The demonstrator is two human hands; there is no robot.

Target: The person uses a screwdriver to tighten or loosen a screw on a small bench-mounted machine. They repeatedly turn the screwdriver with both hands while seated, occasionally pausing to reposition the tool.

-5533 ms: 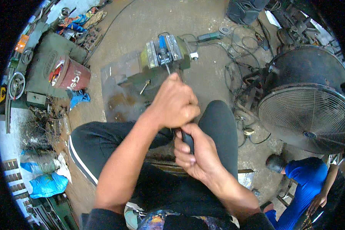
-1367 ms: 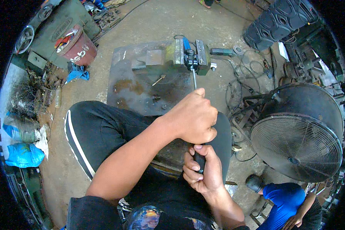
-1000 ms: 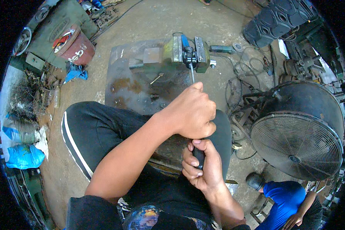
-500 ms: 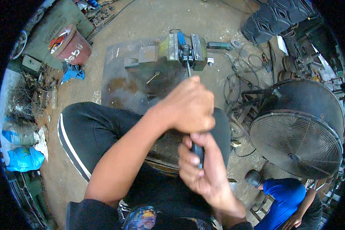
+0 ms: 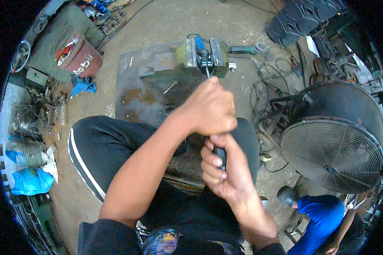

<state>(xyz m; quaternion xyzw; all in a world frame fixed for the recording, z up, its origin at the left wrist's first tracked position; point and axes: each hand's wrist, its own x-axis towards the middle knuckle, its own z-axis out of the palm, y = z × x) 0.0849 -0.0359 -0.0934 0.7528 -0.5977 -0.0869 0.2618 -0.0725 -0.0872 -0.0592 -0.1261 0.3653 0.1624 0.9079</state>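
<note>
A bench vise [image 5: 184,55], green with pale jaws, stands ahead of me. A dark metal part [image 5: 205,61] is clamped between its jaws, with a blue piece [image 5: 199,42] behind it. A thin metal shank [image 5: 207,73] reaches from my fist to that part; whether it goes into the part or over it I cannot tell. My left hand [image 5: 212,106] is wrapped round the shank, close to the vise. Just behind it my right hand [image 5: 227,170] grips the tool's black handle [image 5: 221,157], thumb on top. The two hands touch.
A metal plate [image 5: 134,80] with a small bolt-like piece [image 5: 170,87] lies under the vise. Right of it are an angle grinder [image 5: 242,49], tangled cables and a big drum fan [image 5: 332,140]. A red bucket [image 5: 85,63] stands left. Another person's blue-clad leg [image 5: 319,216] shows lower right.
Both hands have slid forward toward the vise with the black-handled tool, and less of its shank shows ahead of my left hand. The view has shifted slightly.
</note>
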